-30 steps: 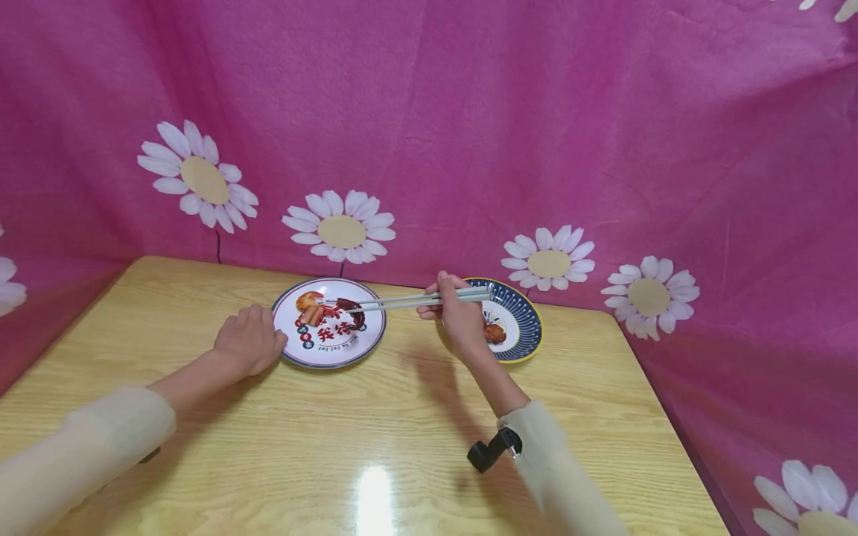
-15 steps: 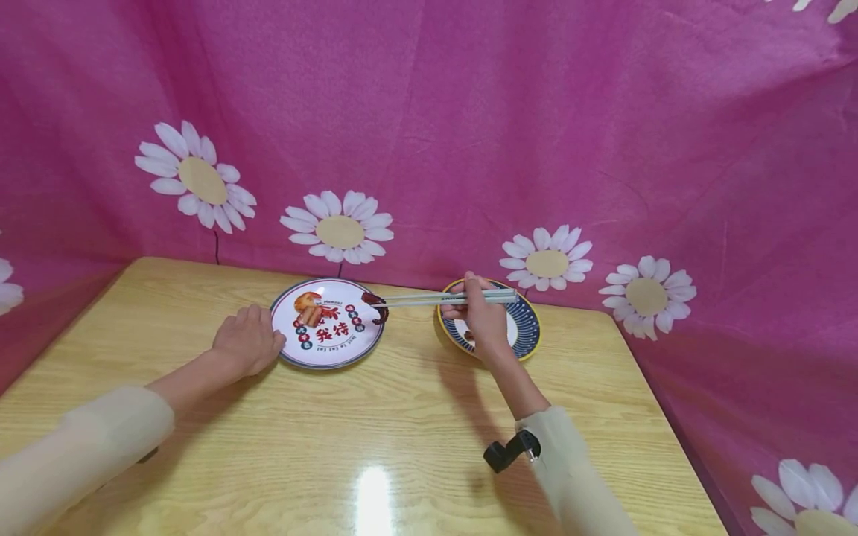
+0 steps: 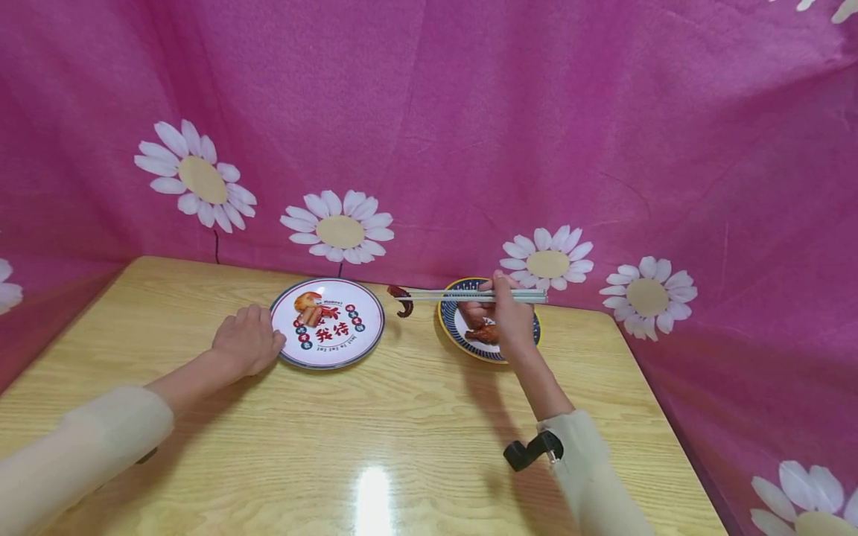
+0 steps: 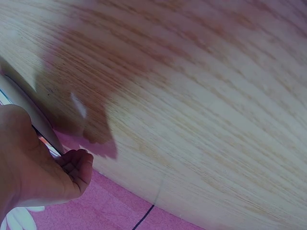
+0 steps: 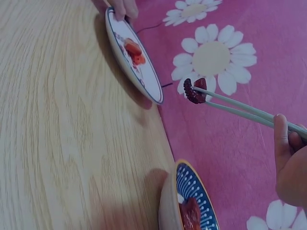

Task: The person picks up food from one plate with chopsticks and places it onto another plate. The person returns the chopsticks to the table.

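My right hand (image 3: 512, 320) holds a pair of pale chopsticks (image 3: 442, 295) pointing left. Pinched at their tips is a dark red, curled octopus tentacle (image 3: 404, 301), in the air between plate and bowl; bumps along its edge show in the right wrist view. With my left hand (image 3: 248, 341) I grip the left rim of a white plate (image 3: 362, 344) printed with red characters. An orange-yellow food piece (image 3: 307, 301) and a striped brownish one (image 3: 311, 318) lie on the plate. Beneath my right hand stands a blue-patterned bowl (image 3: 450, 335) with a yellow rim, partly hidden, containing a brown glazed meat piece (image 3: 481, 333).
The wooden table (image 3: 322, 439) carries both dishes near its back edge. A pink cloth (image 3: 436, 149) with white flowers hangs close behind and along the sides. A black wrist mount (image 3: 532, 450) sticks out from my right sleeve.
The chopsticks have lifted the octopus tentacle off the white plate and carried it right, past the rim. My right hand has shifted right over the bowl; my left hand stays in place.
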